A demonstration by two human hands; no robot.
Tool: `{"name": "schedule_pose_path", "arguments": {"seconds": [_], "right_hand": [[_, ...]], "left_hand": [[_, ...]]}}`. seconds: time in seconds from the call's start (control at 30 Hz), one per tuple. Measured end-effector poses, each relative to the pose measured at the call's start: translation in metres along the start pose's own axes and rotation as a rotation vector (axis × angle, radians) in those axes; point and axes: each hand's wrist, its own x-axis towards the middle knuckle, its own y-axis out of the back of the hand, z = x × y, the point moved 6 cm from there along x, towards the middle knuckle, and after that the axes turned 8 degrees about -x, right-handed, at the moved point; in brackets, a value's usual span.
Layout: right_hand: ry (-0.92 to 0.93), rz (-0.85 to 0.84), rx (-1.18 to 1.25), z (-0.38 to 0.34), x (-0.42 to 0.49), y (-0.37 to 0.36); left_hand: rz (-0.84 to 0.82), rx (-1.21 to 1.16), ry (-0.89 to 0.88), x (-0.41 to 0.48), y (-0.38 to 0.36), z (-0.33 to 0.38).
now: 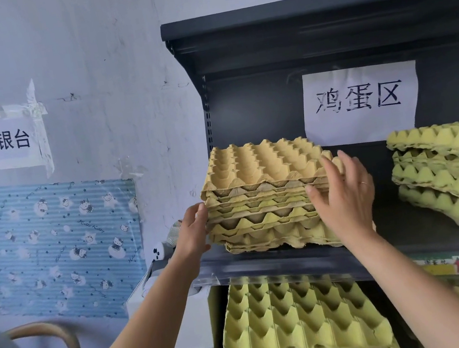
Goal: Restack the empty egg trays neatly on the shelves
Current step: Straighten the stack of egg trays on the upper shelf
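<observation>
Egg trays (265, 198) sit in a pile at the left end of the upper shelf (296, 262), squeezed between two flat hands.

The left hand (193, 230) presses its straight fingers against the pile's left edge. The right hand (343, 195) lies spread and flat against the front right corner, and neither hand grips anything. This pile looks nearly squared, with only its bottom layers jutting out. The second pile (447, 169) to the right leans unevenly, and the lower trays (298, 313) underneath look untidy, so most of the work probably remains.
</observation>
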Motion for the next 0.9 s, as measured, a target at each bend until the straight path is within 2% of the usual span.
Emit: {"name": "schedule_pose_path", "arguments": {"seconds": [0.17, 0.33, 0.6, 0.9], "right_hand": [[0.381, -0.125, -0.341, -0.009, -0.01, -0.01], [0.503, -0.206, -0.494, -0.011, -0.007, -0.02], [0.432, -0.08, -0.425, -0.012, 0.006, -0.008], [0.415, 0.067, -0.39, -0.003, 0.017, -0.001]], "left_hand": [[0.015, 0.087, 0.041, 0.0, -0.003, -0.008], [0.027, 0.037, 0.09, 0.001, -0.012, -0.012], [0.064, -0.194, -0.006, 0.002, -0.026, -0.002], [0.062, -0.208, -0.061, 0.013, -0.043, 0.011]]}}
